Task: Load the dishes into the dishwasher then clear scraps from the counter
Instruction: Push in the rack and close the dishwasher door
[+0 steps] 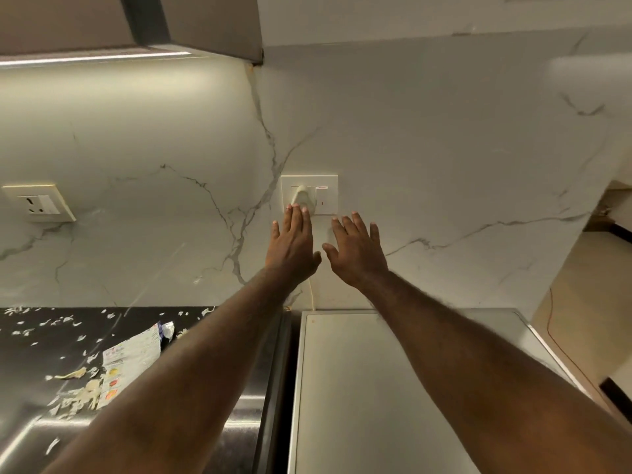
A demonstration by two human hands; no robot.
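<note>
Left hand (292,241), right hand (357,249): flat, fingers straight, empty; possibly touching veined marble wall (444,148) below white plug (301,196).

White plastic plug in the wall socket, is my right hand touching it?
Apart. The head view shows bare wall between the right hand and the white plug.

White, grey-veined marble backsplash (444,148) beneath an upper cabinet (205,25) fitted with a lit light strip (95,59). Left wall socket (39,203) unoccupied; central wall socket (309,195) holds a white plug (301,196). Beige floor (588,302) at far right.
</note>
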